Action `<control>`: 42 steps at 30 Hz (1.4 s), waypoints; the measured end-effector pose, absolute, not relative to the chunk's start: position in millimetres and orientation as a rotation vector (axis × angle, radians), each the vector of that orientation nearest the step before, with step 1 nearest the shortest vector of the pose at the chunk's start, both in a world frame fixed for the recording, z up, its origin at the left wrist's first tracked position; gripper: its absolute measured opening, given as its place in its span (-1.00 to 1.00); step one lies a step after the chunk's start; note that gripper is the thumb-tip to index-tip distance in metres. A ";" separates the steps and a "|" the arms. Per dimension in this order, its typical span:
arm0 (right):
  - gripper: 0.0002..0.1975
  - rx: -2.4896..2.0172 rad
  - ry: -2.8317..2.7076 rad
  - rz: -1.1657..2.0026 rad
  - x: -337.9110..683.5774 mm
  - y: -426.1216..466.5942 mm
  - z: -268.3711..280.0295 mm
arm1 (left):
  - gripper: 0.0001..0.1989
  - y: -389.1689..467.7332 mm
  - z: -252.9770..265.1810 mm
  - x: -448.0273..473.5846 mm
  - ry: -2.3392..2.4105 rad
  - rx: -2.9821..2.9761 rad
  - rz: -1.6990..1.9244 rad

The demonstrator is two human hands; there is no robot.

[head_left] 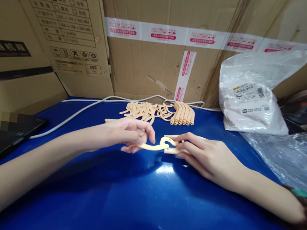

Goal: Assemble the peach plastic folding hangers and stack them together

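In front of me, my left hand (129, 133) pinches one end of a thin, curved cream plastic piece (153, 147), its index finger bent above it. The other end of that piece meets a cream hook-shaped part (164, 141); I cannot tell whether they are one piece. From the right, my right hand (207, 155) grips a cream hanger arm (170, 151) between its fingers, beside the hook. Another cream strip (171, 136) shows behind those fingers. Part of one more cream piece (109, 120) shows behind my left wrist.
Behind my hands lie a loose pile of curved cream pieces (142, 110), small hooks (164, 111) and a row of hanger arms (183, 113). A white cable (85, 111) crosses the blue table (141, 204). Cardboard boxes (149, 65) stand behind; a white plastic bag (253, 106) sits right.
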State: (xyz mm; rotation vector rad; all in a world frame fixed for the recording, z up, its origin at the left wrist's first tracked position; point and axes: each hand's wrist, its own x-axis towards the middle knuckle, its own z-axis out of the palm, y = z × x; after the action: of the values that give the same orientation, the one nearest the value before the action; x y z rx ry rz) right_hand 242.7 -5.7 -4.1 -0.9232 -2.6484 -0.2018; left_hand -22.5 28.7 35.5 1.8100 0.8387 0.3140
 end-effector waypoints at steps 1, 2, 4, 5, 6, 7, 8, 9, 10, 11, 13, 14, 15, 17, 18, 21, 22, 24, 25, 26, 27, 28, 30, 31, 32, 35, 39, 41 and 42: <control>-0.72 -0.924 -2.652 -0.209 242.5 -5.9 -4.3 | -0.86 28.4 34.9 -22.0 0.828 1.807 0.312; -0.72 -0.919 -2.653 -0.224 242.3 -6.0 -4.7 | -0.86 28.0 34.0 -21.2 0.827 1.811 0.318; -0.73 -0.906 -2.646 -0.273 242.1 -6.1 -5.9 | -0.86 26.6 31.8 -19.1 0.868 1.844 0.345; -0.74 -0.903 -2.640 -0.298 241.8 -6.3 -6.5 | -0.85 25.6 30.2 -17.7 0.912 1.888 0.362; -0.74 -0.902 -2.635 -0.319 241.5 -6.9 -7.0 | -0.84 24.3 28.3 -16.3 0.965 1.958 0.383; -0.74 -0.900 -2.633 -0.334 241.0 -7.7 -7.4 | -0.81 22.7 26.2 -14.8 1.020 2.055 0.397; -0.74 -0.894 -2.635 -0.344 240.3 -8.8 -7.7 | -0.77 20.8 23.8 -13.3 1.073 2.177 0.399; -0.73 -0.884 -2.641 -0.347 239.5 -10.1 -7.8 | -0.73 18.5 21.3 -11.8 1.120 2.315 0.384; -0.72 -0.875 -2.648 -0.345 238.5 -11.6 -7.9 | -0.69 15.9 18.9 -10.2 1.160 2.458 0.357; -0.72 -0.867 -2.653 -0.340 237.5 -13.1 -7.8 | -0.66 13.1 16.5 -8.7 1.187 2.592 0.323; -0.71 -0.853 -2.662 -0.331 235.6 -15.8 -7.7 | -0.63 6.9 12.6 -5.5 1.198 2.830 0.260; -0.71 -0.849 -2.663 -0.329 234.8 -16.7 -7.7 | -0.63 4.0 11.2 -4.0 1.181 2.934 0.248; -0.70 -0.844 -2.663 -0.327 234.2 -17.4 -7.7 | -0.64 1.4 10.2 -2.7 1.155 3.026 0.252; -0.70 -0.831 -2.658 -0.319 233.6 -17.9 -7.7 | -0.67 -2.2 9.3 -0.8 1.087 3.157 0.299; -0.70 -0.826 -2.658 -0.312 233.5 -17.9 -7.7 | -0.69 -3.0 9.2 -0.3 1.053 3.194 0.332; -0.71 -0.823 -2.666 -0.297 233.8 -17.7 -7.5 | -0.72 -2.8 9.0 -0.7 1.003 3.246 0.398; -0.71 -0.823 -2.670 -0.299 234.0 -17.6 -7.5 | -0.73 -2.2 8.7 -1.2 1.004 3.252 0.398; -0.70 -0.821 -2.674 -0.308 234.4 -17.6 -7.6 | -0.74 -1.3 7.9 -2.4 1.005 3.229 0.376; -0.70 -0.818 -2.673 -0.313 234.6 -17.6 -7.7 | -0.74 -1.0 7.4 -2.8 0.999 3.200 0.362; -0.70 -0.816 -2.674 -0.318 234.7 -17.6 -7.9 | -0.74 -0.8 7.0 -3.1 0.987 3.165 0.352; -0.70 -0.816 -2.673 -0.324 234.9 -17.6 -8.0 | -0.74 -0.7 6.7 -3.2 0.981 3.133 0.342; -0.70 -0.816 -2.674 -0.329 235.2 -17.4 -8.3 | -0.74 -0.7 6.5 -3.1 0.980 3.106 0.338; -0.71 -0.817 -2.671 -0.334 235.9 -16.6 -8.8 | -0.76 -0.4 6.4 -2.8 0.994 3.074 0.345; -0.71 -0.816 -2.665 -0.333 236.4 -15.9 -9.1 | -0.78 -0.1 6.5 -2.8 1.003 3.063 0.344; -0.72 -0.814 -2.657 -0.330 237.1 -15.3 -9.4 | -0.79 0.3 6.7 -2.9 1.014 3.051 0.343; -0.73 -0.806 -2.633 -0.313 238.8 -13.4 -9.8 | -0.79 2.3 7.6 -4.4 1.023 3.015 0.348; -0.71 -0.800 -2.639 -0.296 239.2 -12.8 -8.7 | -0.80 4.6 9.2 -6.6 1.043 2.952 0.362; -0.71 -0.798 -2.646 -0.287 238.4 -13.1 -7.6 | -0.74 4.7 9.6 -6.3 1.069 2.920 0.344; -0.71 -0.799 -2.647 -0.283 238.0 -13.1 -7.2 | -0.72 4.4 9.7 -5.7 1.088 2.908 0.337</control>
State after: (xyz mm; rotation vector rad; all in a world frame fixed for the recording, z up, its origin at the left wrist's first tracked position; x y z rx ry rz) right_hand 238.0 -13.1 -7.2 -0.7988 -2.6469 -0.2825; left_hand -5.7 4.4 9.7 2.9078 1.0875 0.3365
